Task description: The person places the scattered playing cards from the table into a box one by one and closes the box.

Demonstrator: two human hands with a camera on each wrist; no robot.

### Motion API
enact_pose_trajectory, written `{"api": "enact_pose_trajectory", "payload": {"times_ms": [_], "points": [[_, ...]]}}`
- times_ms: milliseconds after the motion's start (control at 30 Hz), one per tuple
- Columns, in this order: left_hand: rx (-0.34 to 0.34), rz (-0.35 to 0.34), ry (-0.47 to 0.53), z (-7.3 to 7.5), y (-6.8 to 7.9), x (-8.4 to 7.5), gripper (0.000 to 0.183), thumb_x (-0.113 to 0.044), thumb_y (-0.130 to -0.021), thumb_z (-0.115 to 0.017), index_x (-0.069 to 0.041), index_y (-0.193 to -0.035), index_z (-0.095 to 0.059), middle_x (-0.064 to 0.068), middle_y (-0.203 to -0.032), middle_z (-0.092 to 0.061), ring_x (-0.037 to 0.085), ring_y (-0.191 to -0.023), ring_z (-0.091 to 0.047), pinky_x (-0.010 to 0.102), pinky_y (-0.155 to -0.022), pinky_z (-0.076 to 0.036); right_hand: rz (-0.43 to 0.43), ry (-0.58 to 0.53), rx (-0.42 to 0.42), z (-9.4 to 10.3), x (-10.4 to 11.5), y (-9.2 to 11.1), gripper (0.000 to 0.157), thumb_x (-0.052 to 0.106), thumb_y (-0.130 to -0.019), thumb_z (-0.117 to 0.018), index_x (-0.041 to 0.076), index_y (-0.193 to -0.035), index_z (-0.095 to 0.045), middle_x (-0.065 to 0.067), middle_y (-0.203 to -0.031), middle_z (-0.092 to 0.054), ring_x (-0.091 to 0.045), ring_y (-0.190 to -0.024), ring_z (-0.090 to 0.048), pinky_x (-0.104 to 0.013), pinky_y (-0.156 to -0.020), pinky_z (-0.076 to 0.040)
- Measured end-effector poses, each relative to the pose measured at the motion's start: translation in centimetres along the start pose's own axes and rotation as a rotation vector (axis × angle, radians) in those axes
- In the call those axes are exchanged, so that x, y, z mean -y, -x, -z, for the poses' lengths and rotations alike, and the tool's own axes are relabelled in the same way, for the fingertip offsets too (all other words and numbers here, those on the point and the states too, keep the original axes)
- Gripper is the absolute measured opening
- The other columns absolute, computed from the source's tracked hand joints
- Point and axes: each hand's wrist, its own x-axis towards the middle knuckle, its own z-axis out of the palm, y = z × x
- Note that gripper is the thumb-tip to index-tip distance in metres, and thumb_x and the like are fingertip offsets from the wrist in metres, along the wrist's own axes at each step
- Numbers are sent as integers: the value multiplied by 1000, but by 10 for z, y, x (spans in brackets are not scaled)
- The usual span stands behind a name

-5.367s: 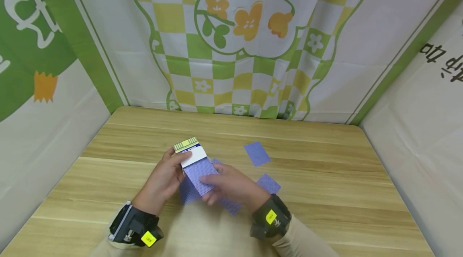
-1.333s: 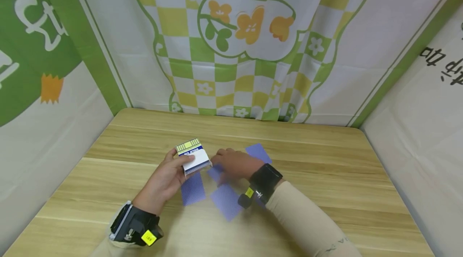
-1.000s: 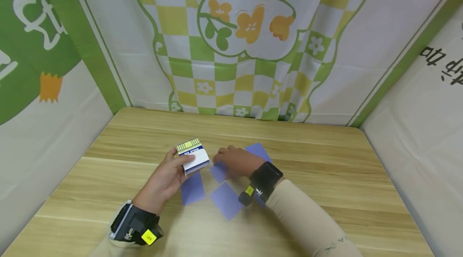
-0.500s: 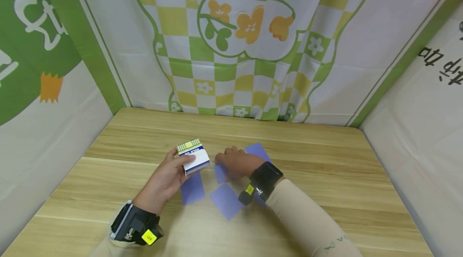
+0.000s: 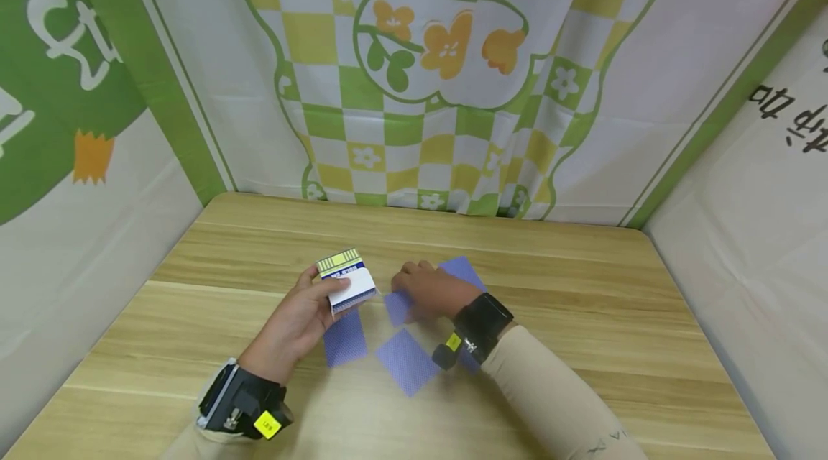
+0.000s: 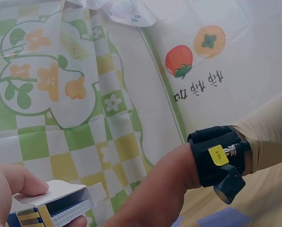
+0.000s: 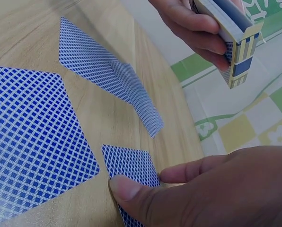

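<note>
My left hand (image 5: 299,313) holds a white, blue and yellow playing card box (image 5: 348,280), thumb on top. Its end is open, and a stack of cards (image 6: 71,213) shows inside in the left wrist view. To the right, my right hand (image 5: 436,289) is low over the table, with thumb and a finger at opposite edges of a blue-patterned playing card (image 7: 134,165). More cards lie back up: one card (image 5: 345,341) below the box, another card (image 5: 406,363) nearer the body, a third card (image 5: 463,272) behind the right hand.
The wooden table (image 5: 582,302) carries one more card (image 5: 469,361), partly hidden under the right wrist's camera band (image 5: 481,327). A checked curtain (image 5: 427,144) hangs along the table's far edge, with printed cloth walls on both sides.
The card stack, earlier sticking out of the box with both hands on it, is now inside. My right hand went to a card on the table, and hand and card have shifted slightly right.
</note>
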Motion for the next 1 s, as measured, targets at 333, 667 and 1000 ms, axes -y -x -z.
{"api": "enact_pose_trajectory", "payload": {"times_ms": [333, 667, 1000], "points": [[3, -8, 2, -1, 0, 0, 83, -2, -98, -55, -16, -158, 0, 10, -134, -50, 9, -100, -68, 24, -87, -58, 1, -21, 26, 4, 1, 1, 63, 32, -82, -84, 26, -139, -57, 2, -126, -60, -19, -115, -50, -44, -102, -46], [12, -19, 5, -2, 1, 1, 77, -2, -98, -55, -14, -156, -5, 9, -131, -53, 9, -101, -68, 25, -89, -58, -17, -63, 22, 6, 3, 2, 60, 28, -83, -84, 25, -136, -56, -1, -121, -56, -19, -109, -52, -42, -100, -46], [19, -12, 3, -2, 1, 3, 76, -3, -98, -56, -14, -155, -7, 9, -129, -54, 10, -101, -68, 27, -89, -58, -53, -98, 42, 7, 2, 1, 60, 28, -82, -85, 25, -135, -58, -1, -121, -54, -18, -104, -58, -40, -95, -49]]}}
